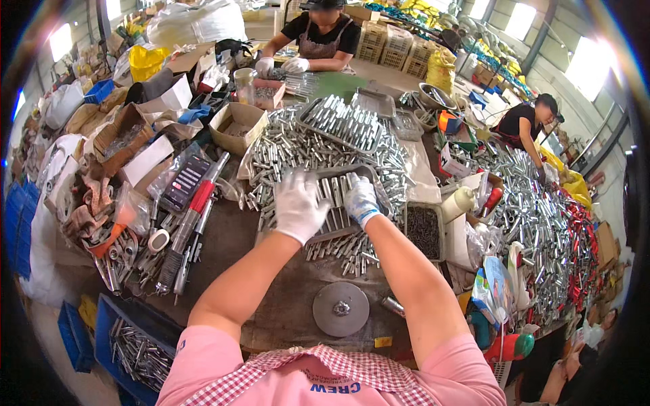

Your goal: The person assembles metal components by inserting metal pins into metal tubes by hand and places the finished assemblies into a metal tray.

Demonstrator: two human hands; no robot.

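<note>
A grey metal tray (334, 235) lies in the middle of the table, with metal tubes (333, 196) in a row inside it. My left hand (298, 207), in a white glove, is over the tray's left side with its fingers spread, slightly blurred. On the right side of the tray, my right hand (361, 199) wears a white glove with blue marks; its fingers stretch out over the tubes, and I see nothing gripped. Behind it, a second tray (313, 130) full of similar tubes sits on a large heap of metal tubes (274, 145).
A box of dark small parts (423, 231) stands right of the tray. A round grey disc (340, 309) lies near my body. Tools and a phone (186, 181) crowd the left, beside an open carton (238, 127). Co-workers sit across (318, 34) and at far right (525, 128).
</note>
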